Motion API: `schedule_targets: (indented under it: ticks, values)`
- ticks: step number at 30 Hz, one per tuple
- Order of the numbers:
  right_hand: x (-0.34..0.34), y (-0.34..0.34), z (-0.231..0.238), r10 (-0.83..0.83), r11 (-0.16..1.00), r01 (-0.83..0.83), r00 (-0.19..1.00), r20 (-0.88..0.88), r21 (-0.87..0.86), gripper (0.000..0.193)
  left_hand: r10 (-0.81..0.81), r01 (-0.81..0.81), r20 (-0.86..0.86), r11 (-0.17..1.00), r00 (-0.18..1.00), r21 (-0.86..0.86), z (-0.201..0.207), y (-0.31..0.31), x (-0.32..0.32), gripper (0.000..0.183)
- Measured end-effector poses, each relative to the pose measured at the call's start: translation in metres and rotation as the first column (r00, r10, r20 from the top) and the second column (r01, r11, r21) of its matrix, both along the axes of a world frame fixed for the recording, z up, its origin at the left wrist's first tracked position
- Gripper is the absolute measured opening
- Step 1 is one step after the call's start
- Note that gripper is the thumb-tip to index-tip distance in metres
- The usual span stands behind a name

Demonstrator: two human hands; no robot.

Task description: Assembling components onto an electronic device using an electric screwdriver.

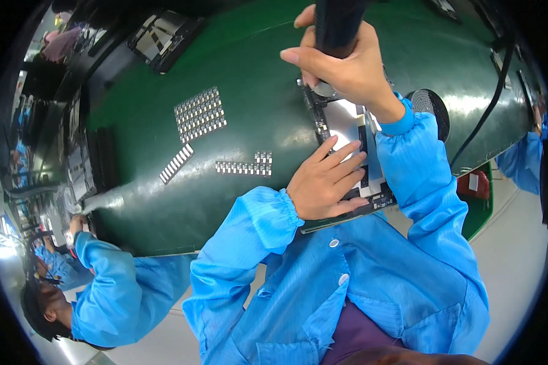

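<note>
My right hand (341, 64) grips a thick black tool handle (337, 24) held upright, its tip hidden behind the hand over the far end of a flat silver device chassis (346, 121). My left hand (327, 180) lies flat on the near part of that chassis, fingers spread, pressing it onto the green table (249, 79). Circuit boards and dark strips run along the chassis edges. Both sleeves are bright blue.
Rows of small silver metal parts (200, 114) lie in a grid left of the chassis, with shorter strips (243, 166) nearer me. A round black disc (431, 104) and a black cable (487, 109) sit right. A person in blue leans at the lower left; another sleeve shows far right.
</note>
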State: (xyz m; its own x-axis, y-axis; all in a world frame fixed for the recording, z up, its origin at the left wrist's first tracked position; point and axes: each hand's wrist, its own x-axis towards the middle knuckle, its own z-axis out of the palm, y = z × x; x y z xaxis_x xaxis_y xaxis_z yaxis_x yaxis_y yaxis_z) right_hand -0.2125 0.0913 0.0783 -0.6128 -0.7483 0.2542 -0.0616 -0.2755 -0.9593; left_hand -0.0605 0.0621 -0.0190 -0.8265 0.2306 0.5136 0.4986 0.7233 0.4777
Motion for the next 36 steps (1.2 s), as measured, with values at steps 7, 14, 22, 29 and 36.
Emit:
schedule_targets:
  ticks: [7,14,22,29,36]
  values:
    - [-0.001,-0.002,-0.028,0.031,0.994,-0.060,0.959,-0.281,-0.096,0.036,0.011,-0.009,-0.034,0.998,0.999,0.062,-0.005,0.000,0.002,0.038]
    - [-0.001,-0.001,-0.033,0.035,0.993,-0.068,0.949,-0.314,-0.094,0.036,0.004,-0.002,-0.022,0.998,1.000,0.070,-0.004,0.000,0.000,0.038]
    - [0.000,-0.001,-0.034,0.055,0.989,-0.094,0.955,-0.293,-0.119,0.035,0.006,-0.006,-0.013,0.998,1.000,0.059,-0.003,0.000,0.000,0.038]
    - [0.000,0.002,-0.035,0.052,0.992,-0.083,0.949,-0.310,-0.091,0.035,0.005,-0.005,-0.010,0.998,1.000,0.063,-0.005,0.002,0.002,0.038]
    - [0.005,0.003,-0.038,0.082,0.992,-0.111,0.931,-0.355,-0.061,0.034,-0.079,0.080,-0.047,0.997,0.996,0.007,0.000,0.022,0.013,0.042]
